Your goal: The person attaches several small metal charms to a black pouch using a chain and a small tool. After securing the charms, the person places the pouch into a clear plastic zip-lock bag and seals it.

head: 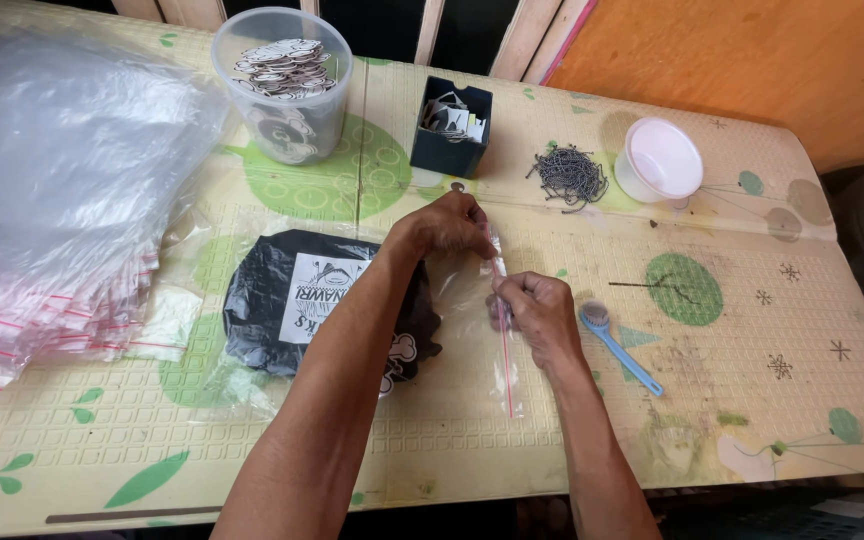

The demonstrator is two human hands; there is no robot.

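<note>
A clear zip bag (252, 390) with a red seal strip (505, 360) lies on the table, holding a folded black garment (262, 310) with a white printed label. My left hand (447, 225) pinches the far end of the seal strip. My right hand (537, 310) pinches the same strip a little nearer to me. Both hands press on the bag's open edge.
A stack of empty clear zip bags (52, 190) fills the left. At the back stand a clear tub of printed tags (282, 85), a dark box of tags (450, 125), a heap of small chains (570, 175) and a white bowl (660, 160). A blue brush (617, 345) lies right of my hands.
</note>
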